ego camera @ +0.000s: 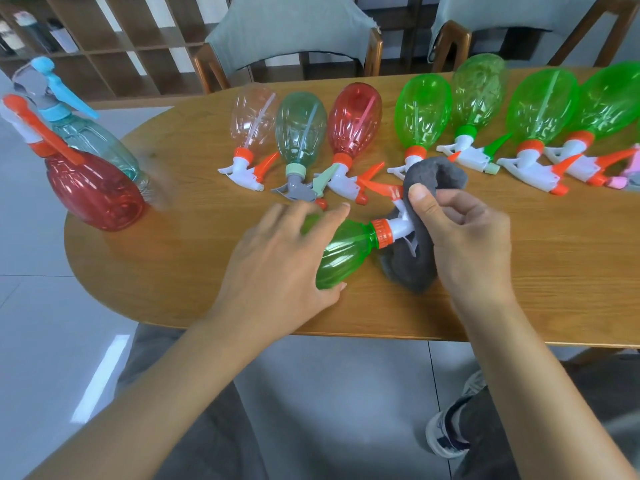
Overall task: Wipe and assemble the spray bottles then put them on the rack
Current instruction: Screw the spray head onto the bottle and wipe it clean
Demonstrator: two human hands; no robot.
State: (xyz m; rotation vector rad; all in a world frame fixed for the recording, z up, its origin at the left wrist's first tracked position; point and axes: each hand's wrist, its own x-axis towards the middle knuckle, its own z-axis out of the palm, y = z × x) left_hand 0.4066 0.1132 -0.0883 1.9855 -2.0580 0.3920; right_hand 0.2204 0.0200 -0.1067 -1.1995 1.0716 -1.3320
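Observation:
A green spray bottle [341, 254] with an orange collar and white trigger head lies on its side near the table's front edge. My left hand [277, 258] grips its body from above, fingers curved over it. My right hand [460, 237] pinches a grey cloth [419, 258] that is wrapped around the bottle's trigger head. Behind them lie several assembled spray bottles in a row: clear [252, 119], teal [300, 128], red [354, 119] and green ones [423, 110].
Two spray bottles stand upright at the table's left end, a red one [93, 192] and a teal one [91, 140] with a blue head. Two chairs [294, 32] stand behind the wooden table [554, 271]. A shelf unit [104, 39] is at the back left.

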